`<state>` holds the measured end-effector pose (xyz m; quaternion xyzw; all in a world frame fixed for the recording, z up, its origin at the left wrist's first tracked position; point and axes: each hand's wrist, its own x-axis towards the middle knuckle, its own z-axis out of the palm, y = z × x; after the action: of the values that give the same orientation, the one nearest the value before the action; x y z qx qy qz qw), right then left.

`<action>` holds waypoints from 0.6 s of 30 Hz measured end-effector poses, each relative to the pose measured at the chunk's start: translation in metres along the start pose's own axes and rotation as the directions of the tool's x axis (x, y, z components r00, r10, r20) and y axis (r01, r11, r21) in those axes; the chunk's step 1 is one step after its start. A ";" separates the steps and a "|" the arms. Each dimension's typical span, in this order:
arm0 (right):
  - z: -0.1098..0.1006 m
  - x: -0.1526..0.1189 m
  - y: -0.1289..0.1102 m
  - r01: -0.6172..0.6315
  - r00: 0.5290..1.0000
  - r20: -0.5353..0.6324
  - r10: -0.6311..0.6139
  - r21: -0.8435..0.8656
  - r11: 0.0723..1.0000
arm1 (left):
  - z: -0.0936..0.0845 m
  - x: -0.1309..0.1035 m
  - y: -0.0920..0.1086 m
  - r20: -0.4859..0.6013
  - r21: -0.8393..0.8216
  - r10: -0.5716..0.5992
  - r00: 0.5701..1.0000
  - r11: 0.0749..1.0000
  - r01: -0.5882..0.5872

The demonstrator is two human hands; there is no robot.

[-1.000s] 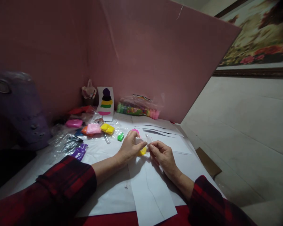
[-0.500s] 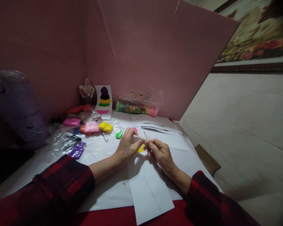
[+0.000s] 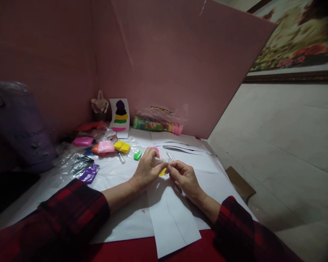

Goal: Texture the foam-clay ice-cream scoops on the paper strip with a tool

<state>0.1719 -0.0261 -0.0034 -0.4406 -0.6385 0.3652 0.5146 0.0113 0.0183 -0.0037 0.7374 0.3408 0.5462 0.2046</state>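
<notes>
My left hand (image 3: 147,169) is closed with thumb against fingers on a small whitish, translucent piece (image 3: 161,160), perhaps thin plastic. The fingertips of my right hand (image 3: 187,180) pinch at the right end of that piece, almost touching the left thumb. Beneath and between the hands shows some yellow clay (image 3: 162,172). Pink clay (image 3: 156,149) peeks out behind the left fingers. A white paper strip (image 3: 175,225) with a wavy pencil line runs under the hands toward the front edge. Just beyond the fingertips lies a clear stick-like tool (image 3: 170,156).
Left of the hands are a green clay lump (image 3: 137,155), a clear tube (image 3: 121,158) and bagged clay, including a yellow packet (image 3: 122,146) and a purple packet (image 3: 89,174). A striped clay card (image 3: 119,118) leans behind. White sheets (image 3: 186,160) lie right; a purple bottle (image 3: 30,127) stands left.
My right fingertips have shifted slightly left and drawn closer to the left thumb. The left hand stays nearly in place, and the surroundings look the same.
</notes>
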 end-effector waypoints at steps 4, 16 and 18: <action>0.000 0.000 -0.001 0.025 1.000 0.007 -0.024 -0.034 0.999 | 0.000 -0.002 0.001 -0.010 0.004 0.056 0.998 0.998 -0.056; 0.002 -0.005 -0.002 0.181 0.970 -0.172 -0.172 0.040 0.983 | -0.003 -0.006 0.012 -0.189 0.147 0.296 0.936 0.951 -0.271; 0.003 -0.007 -0.003 0.213 0.952 -0.227 -0.206 0.010 0.977 | -0.004 -0.007 0.015 -0.213 0.256 0.350 0.912 0.921 -0.294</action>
<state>0.1694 -0.0337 -0.0038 -0.3999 -0.6130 0.2673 0.6268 0.0104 0.0021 0.0030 0.7251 0.2950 0.6220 -0.0164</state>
